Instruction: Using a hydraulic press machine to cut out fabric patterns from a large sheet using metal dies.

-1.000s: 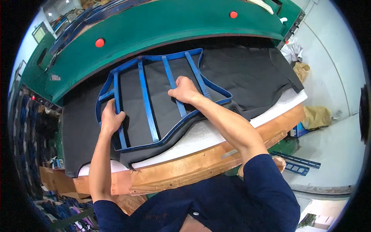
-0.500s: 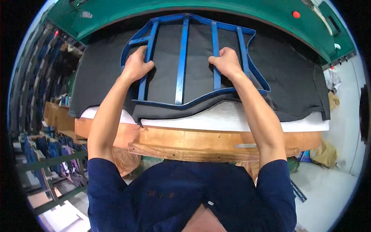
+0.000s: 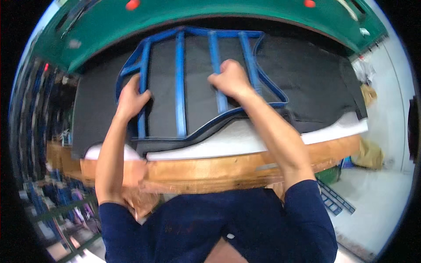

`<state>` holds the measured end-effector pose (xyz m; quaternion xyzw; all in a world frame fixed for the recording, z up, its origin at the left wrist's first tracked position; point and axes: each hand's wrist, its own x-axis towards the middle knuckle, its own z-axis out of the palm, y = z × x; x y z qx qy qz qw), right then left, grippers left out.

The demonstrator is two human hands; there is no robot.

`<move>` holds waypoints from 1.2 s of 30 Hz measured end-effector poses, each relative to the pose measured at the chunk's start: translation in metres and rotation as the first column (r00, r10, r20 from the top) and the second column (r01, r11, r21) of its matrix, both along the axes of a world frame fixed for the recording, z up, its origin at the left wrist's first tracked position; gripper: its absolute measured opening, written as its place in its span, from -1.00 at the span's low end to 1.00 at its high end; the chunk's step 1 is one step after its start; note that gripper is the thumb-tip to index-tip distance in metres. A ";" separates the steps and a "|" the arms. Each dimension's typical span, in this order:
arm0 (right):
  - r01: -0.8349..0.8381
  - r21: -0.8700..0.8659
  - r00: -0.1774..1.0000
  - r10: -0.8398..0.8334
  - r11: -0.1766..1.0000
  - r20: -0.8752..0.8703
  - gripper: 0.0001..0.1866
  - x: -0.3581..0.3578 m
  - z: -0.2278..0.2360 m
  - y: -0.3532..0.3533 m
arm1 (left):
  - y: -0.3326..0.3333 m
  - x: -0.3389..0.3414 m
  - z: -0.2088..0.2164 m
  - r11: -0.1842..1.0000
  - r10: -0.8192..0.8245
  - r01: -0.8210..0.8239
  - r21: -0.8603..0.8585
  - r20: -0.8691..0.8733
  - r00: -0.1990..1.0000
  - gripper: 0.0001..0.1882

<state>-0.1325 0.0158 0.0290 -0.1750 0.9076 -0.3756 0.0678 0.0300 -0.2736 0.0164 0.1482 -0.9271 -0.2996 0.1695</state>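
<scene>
So the blue frame (image 3: 180, 83) is lying on a black sheet (image 3: 307, 74), in front of a green machine (image 3: 228, 11). It's one long closed outline made of thin strip stood on edge: wavy along the near side, narrowing to a blunt nose at the right. Four flat bars run across it, plus a short strut at the left end, and the blue looks a bit scuffed.

Hands are well apart, both clamped on it. The left hand (image 3: 132, 100) pinches the leftmost bar, the right hand (image 3: 232, 81) has the third one, thumb on its left side.

Some of this is rough to make out, there's a lot of motion blur. The left hand hides some of that end of the outline, and most of the fingertips are tucked out of sight. The right arm covers some of the near edge. Can't tell if the frame sits totally flat. The green machine is cut off up top, and the far left is just smeary dark stuff.
</scene>
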 end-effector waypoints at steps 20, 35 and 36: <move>-0.099 -0.127 0.975 0.121 0.987 0.185 -0.56 0.001 0.009 0.011 | 0.013 -0.008 0.012 0.994 0.006 -0.019 0.106 0.117 0.993 -0.39; -0.148 -0.179 0.970 0.178 0.973 0.166 -0.68 0.001 0.018 0.014 | 0.013 -0.009 0.016 0.985 -0.001 -0.020 0.169 0.124 0.992 -0.38; -0.170 -0.180 0.970 0.196 0.969 0.142 -0.68 0.000 0.017 0.014 | 0.013 -0.009 0.016 0.980 0.016 -0.042 0.194 0.134 0.991 -0.39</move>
